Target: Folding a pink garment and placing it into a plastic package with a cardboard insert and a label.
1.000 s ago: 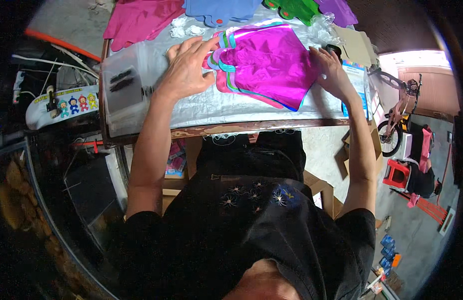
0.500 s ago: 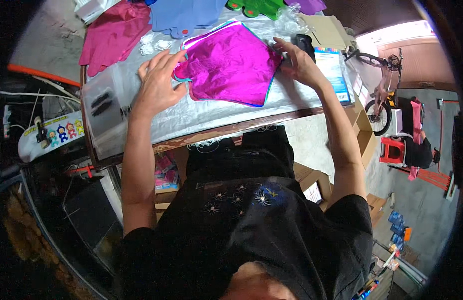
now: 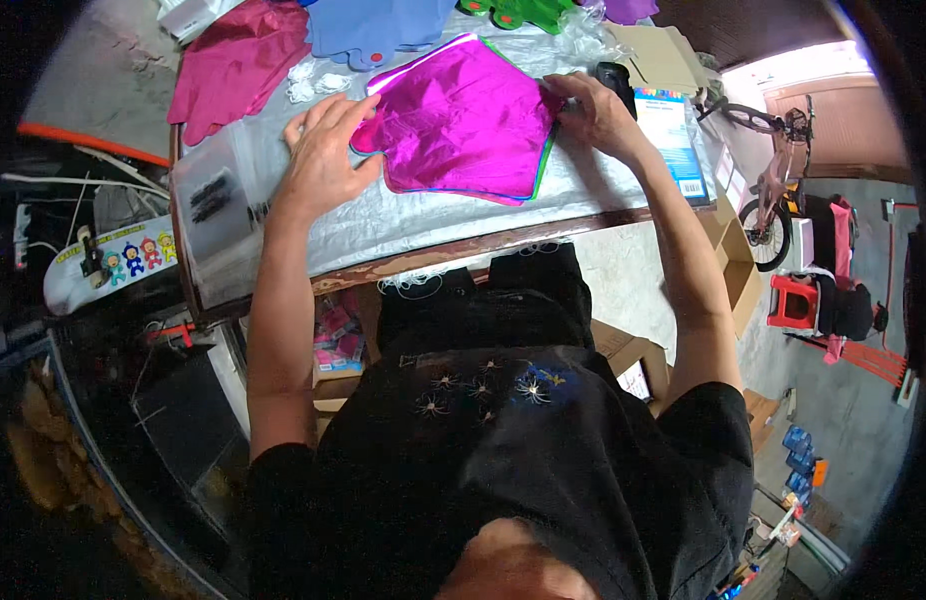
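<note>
A stack of thin, shiny magenta sheets (image 3: 463,125) lies on the table, with blue and green edges peeping out beneath. My left hand (image 3: 328,155) rests at its left end, fingers apart and fingertips on the tab-like corner. At the opposite corner, my right hand (image 3: 595,112) has its fingers curled round the edge; the fingertips are partly hidden.
Beyond the stack lie a dark pink sheet (image 3: 248,60), blue sheets (image 3: 373,30), green sheets (image 3: 523,10) and white string bundles (image 3: 313,82). A clear plastic bag (image 3: 221,205) sits left; a printed card (image 3: 668,140) and black object (image 3: 615,85) sit right. Wooden table edge (image 3: 463,255) runs nearest me.
The stack's edges are drawn closer into line, with less blue and red showing at the left. My right hand's fingers have come closer together at the corner; the left stays nearly in place.
</note>
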Motion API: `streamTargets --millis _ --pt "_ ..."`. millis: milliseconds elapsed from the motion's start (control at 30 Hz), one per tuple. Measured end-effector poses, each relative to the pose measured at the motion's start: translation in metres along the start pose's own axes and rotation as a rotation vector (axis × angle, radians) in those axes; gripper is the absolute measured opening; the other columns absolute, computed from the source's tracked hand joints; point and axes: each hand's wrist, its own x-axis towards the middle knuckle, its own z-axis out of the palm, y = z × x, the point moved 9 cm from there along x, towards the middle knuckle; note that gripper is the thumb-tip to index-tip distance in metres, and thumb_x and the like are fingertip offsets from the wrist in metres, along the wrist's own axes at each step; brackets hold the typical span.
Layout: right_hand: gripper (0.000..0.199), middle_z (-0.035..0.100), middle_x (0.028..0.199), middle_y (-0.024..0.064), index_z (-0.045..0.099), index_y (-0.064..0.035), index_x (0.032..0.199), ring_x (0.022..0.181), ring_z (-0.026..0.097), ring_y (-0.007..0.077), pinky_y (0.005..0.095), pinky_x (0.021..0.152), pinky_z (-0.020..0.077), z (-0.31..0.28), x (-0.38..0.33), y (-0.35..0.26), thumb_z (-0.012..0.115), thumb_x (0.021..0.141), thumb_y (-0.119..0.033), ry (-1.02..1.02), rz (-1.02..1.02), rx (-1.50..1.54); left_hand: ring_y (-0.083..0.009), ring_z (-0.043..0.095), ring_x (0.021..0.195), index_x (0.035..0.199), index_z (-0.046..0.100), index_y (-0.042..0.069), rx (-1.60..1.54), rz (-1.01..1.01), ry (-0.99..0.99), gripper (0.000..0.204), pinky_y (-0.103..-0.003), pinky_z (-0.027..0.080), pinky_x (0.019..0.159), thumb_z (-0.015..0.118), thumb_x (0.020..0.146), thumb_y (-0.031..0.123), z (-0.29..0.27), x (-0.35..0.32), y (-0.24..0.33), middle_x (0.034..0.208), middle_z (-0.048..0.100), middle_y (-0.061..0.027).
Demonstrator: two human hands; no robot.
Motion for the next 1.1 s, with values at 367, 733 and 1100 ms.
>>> streamTargets --millis 367,733,1100 --pt "0.058 0.065 0.118 0.0187 0.06 -0.0024 0.134 0.105 0.068 0.0361 0.0402 0.095 0.0544 -0.002 0.001 -0.003 0.073 0.078 -0.003 -0.092 -0.089 0.075 -0.0286 0.041 0.144 0.148 0.052 0.018 0.077 -0.012 0.043 0.075 -0.055 0.019 0.116 0.078 0.078 0.027 0.003 -0.006 0.003 0.139 0.063 -0.0037" --pt "0.075 0.059 0.126 0.0182 0.049 -0.0082 0.146 0.12 0.059 0.0358 0.0423 0.104 0.0493 0.001 -0.006 -0.005 0.077 0.077 -0.002 -0.111 -0.16 -0.051 -0.0357 0.051 0.13 0.142 0.054 0.009 -0.247 -0.275 0.078 0.073 -0.05 0.041 0.106 0.083 0.077 0.026 0.001 -0.047 0.036 0.132 0.06 -0.0163" --pt "0.07 0.058 0.127 0.018 0.051 -0.0071 0.144 0.118 0.059 0.0372 0.0413 0.105 0.049 0.006 0.001 0.003 0.074 0.078 -0.006 -0.074 -0.208 -0.051 -0.0383 0.053 0.121 0.142 0.054 0.007 -0.047 -0.321 0.132 0.079 -0.048 0.045 0.103 0.088 0.073 0.03 0.022 -0.044 0.062 0.131 0.056 -0.0166"
